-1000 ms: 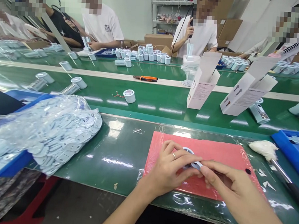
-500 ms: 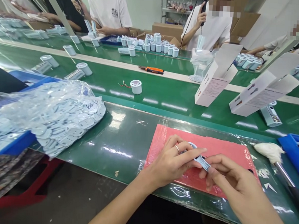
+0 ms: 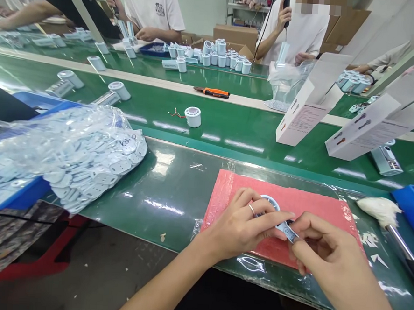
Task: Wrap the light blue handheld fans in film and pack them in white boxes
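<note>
Over the red mat [image 3: 233,189], my left hand [image 3: 241,222] is closed around the round head of a light-blue plastic housing [image 3: 288,233]. The fingers hide most of the ring; its upper rim shows behind them. From the ring a narrow handle with small markings points to the right. My right hand [image 3: 322,246] pinches the handle's end between thumb and fingers. A small dark bit shows beside the right fingertips; I cannot make out what it is. A white-headed mallet [image 3: 379,211] lies right of the mat.
A clear bag of light-blue plastic parts [image 3: 98,157] spills over a blue tray [image 3: 18,195] at left. Ahead on the green belt are a white round unit with wires [image 3: 193,117], orange pliers [image 3: 211,92] and two open white boxes [image 3: 302,114]. Co-workers sit across.
The view has shifted slightly. The light-blue housing has turned a little, so more of its ring shows and the handle slopes down more. Both hands keep hold of it.
</note>
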A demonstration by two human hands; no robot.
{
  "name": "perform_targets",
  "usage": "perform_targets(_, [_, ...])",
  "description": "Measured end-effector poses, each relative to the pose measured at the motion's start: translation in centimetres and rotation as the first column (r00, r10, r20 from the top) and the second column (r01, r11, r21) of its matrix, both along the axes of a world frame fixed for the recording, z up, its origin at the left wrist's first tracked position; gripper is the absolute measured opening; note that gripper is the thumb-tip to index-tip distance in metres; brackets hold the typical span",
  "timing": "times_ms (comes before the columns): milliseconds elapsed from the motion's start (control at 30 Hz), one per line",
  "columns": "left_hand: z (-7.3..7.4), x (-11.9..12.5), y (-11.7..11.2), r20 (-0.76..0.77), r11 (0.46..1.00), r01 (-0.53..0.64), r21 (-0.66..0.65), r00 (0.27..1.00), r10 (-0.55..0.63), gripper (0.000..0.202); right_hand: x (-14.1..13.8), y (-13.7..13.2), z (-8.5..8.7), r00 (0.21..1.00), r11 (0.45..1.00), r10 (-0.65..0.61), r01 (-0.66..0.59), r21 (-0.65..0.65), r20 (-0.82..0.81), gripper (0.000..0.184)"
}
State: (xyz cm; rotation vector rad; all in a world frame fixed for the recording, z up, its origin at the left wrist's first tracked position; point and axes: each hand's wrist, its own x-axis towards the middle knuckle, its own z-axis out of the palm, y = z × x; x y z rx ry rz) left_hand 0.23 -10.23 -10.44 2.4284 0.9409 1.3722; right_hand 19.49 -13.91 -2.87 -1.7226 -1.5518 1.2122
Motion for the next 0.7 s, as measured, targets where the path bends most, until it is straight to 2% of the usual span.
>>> perform_targets(167, [0.0, -0.1, 0.0, 0.009, 1.0, -0.013, 0.007, 1.0, 0.013, 0.03, -0.2, -0.7, 0.0, 0.998, 0.995, -0.039, 0.034, 0.097, 0.048, 0.012])
perform_targets(300, [0.7, -0.2, 0.0, 0.084, 0.996, -0.042, 0.083, 0.996, 0.035, 0.022, 0.3, -0.9, 0.1, 0.995, 0.99, -0.056, 0.066, 0.123, -0.086, 0.034])
perform_targets(367, [1.0, -0.3, -0.1, 0.091, 0.994, -0.023, 0.11, 0.996, 0.013, 0.027, 1.2, -0.6, -0.1, 0.998, 0.991, -0.019, 0.028, 0.129, -0.065, 0.038])
perform_targets(433, [1.2, -0.3, -0.1, 0.082, 0.994, -0.001, 0.109, 0.997, -0.008, 0.026, 2.3, 0.0, -0.4, 0.996, 0.978, 0.077, -0.083, 0.19, 0.037, 0.035])
perform_targets(467, [1.2, -0.3, -0.1, 0.074, 0.995, 0.003, 0.098, 0.997, -0.01, 0.024, 2.8, 0.3, -0.6, 0.987, 0.957, 0.133, -0.153, 0.246, 0.094, 0.032])
perform_targets(533, [1.0, -0.2, 0.0, 0.058, 0.998, 0.001, 0.066, 0.998, -0.005, 0.022, 3.6, 0.7, -1.0, 0.954, 0.876, 0.223, -0.287, 0.388, 0.201, 0.023])
perform_targets(633, [0.8, 0.0, 0.2, 0.059, 0.999, -0.011, 0.035, 0.998, 0.009, 0.02, 4.3, 0.9, -1.4, 0.916, 0.751, 0.208, -0.374, 0.544, 0.342, 0.016])
perform_targets(700, [0.9, 0.1, 0.2, 0.071, 1.0, -0.001, -0.009, 0.997, 0.001, 0.017, 4.8, 1.1, -1.4, 0.893, 0.706, 0.184, -0.41, 0.577, 0.41, 0.018])
